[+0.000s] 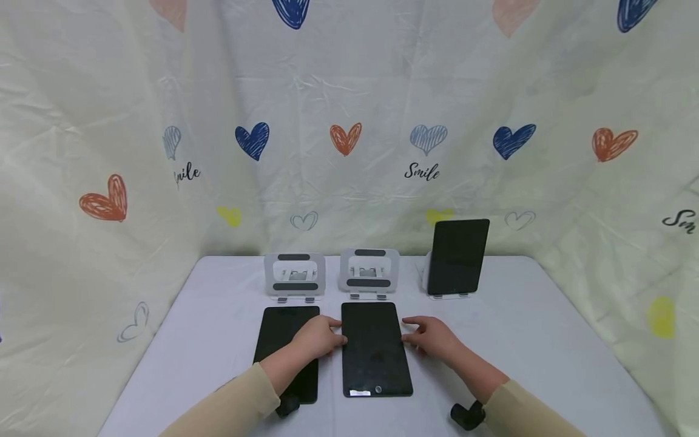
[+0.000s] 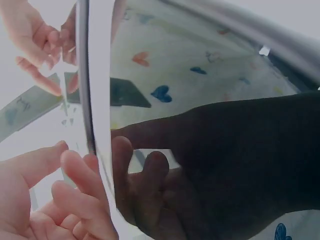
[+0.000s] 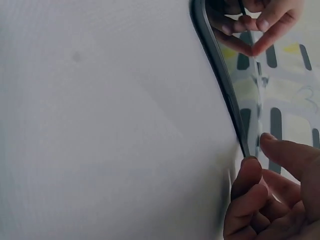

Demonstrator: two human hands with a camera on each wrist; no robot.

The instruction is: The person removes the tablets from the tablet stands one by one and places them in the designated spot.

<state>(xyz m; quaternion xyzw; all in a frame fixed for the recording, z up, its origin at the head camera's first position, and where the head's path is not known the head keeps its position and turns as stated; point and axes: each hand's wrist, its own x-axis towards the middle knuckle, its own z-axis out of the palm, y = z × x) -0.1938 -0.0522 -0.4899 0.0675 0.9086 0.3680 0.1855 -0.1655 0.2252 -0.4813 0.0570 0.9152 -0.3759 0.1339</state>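
between the left hand [image 1: 315,337] and right hand [image 1: 435,341], fingers [image 3: 248,202] gripping its edges, is a glossy black round-cornered tablet [image 1: 374,355].

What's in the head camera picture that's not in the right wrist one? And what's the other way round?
Only the head view: the tablet propped up at the right, the beige sleeves and the word "Smile" on the backdrop.

Only the right wrist view: the middle tablet acting like a mirror, with the left hand and some grey pads reflected in it.

Both: the two hands at the middle tablet's sides, including the right hand, plus two bare stands and the white table.
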